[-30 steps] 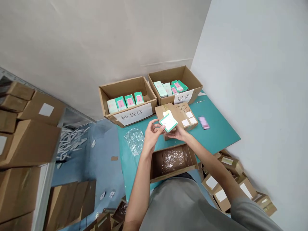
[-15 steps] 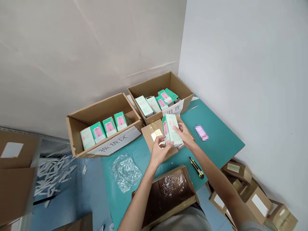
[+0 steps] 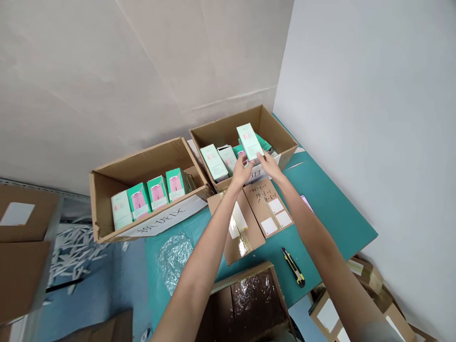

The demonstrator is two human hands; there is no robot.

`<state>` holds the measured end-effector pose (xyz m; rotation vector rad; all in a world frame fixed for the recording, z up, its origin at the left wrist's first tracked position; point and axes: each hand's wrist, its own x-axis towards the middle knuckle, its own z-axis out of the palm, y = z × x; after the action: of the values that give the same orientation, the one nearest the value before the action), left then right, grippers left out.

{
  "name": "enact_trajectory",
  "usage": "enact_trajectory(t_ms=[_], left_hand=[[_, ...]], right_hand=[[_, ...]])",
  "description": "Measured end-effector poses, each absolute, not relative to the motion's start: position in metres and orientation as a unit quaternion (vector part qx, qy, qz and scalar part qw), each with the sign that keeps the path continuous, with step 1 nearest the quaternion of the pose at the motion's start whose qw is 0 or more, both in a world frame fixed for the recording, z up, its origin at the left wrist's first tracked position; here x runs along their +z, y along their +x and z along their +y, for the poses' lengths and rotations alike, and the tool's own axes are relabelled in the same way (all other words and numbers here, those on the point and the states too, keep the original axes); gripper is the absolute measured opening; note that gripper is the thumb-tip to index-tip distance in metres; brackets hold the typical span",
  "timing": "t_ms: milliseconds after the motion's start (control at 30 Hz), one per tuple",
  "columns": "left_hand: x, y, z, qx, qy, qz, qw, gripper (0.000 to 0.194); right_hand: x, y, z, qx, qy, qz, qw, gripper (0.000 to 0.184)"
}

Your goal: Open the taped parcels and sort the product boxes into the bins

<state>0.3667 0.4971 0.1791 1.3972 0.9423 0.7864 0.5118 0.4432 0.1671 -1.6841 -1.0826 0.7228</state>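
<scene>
Between both hands is a pale green product box (image 3: 250, 141), tilted over the front wall of the right cardboard carton (image 3: 285, 137). My left hand (image 3: 242, 171) grips its lower left corner, and my right hand (image 3: 269, 165) grips its lower right corner. Inside that carton, more pale green and bright green boxes (image 3: 214, 162) stand or lean, some partly hidden behind the held one. A flat cardboard box with handwriting and white labels (image 3: 269, 209) lies beneath my forearms, beside a taped cardboard box (image 3: 242, 232).
The left carton (image 3: 185, 209) holds several green and pink boxes (image 3: 157, 191). Clear plastic wrap (image 3: 174, 259) and a yellow-black utility knife (image 3: 293, 268) lie on the green table (image 3: 338, 223). An open carton (image 3: 249, 299) is closest to me; a phone (image 3: 306, 203) lies right. Cardboard boxes (image 3: 327, 313) are piled below.
Both hands have carried the product box forward and up, from above the flat cardboard boxes to over the right carton. Those flat boxes now show more fully.
</scene>
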Motion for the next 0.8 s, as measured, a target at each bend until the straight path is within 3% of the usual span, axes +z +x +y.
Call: enact_trajectory(t_ms=[133, 333, 567, 667, 800], left_hand=[[0.170, 0.338, 0.465, 0.293, 0.656, 0.376, 0.586, 0.037], [0.150, 0.182, 0.348, 0.295, 0.655, 0.397, 0.571, 0.047], [0.105, -0.040, 0.260, 0.319, 0.520, 0.665, 0.430, 0.051], [0.083, -0.086, 0.241, 0.260, 0.462, 0.756, 0.384, 0.050], [0.056, -0.080, 0.239, 0.166, 0.450, 0.799, 0.364, 0.078]], right_hand=[[0.148, 0.515, 0.450, 0.196, -0.796, -0.462, 0.337, 0.052], [0.141, 0.479, 0.361, 0.110, -0.764, -0.534, 0.343, 0.054], [0.148, 0.409, 0.174, 0.140, -0.733, -0.581, 0.325, 0.045], [0.147, 0.385, 0.108, 0.160, -0.759, -0.549, 0.312, 0.047], [0.150, 0.359, 0.051, 0.154, -0.793, -0.504, 0.306, 0.049]])
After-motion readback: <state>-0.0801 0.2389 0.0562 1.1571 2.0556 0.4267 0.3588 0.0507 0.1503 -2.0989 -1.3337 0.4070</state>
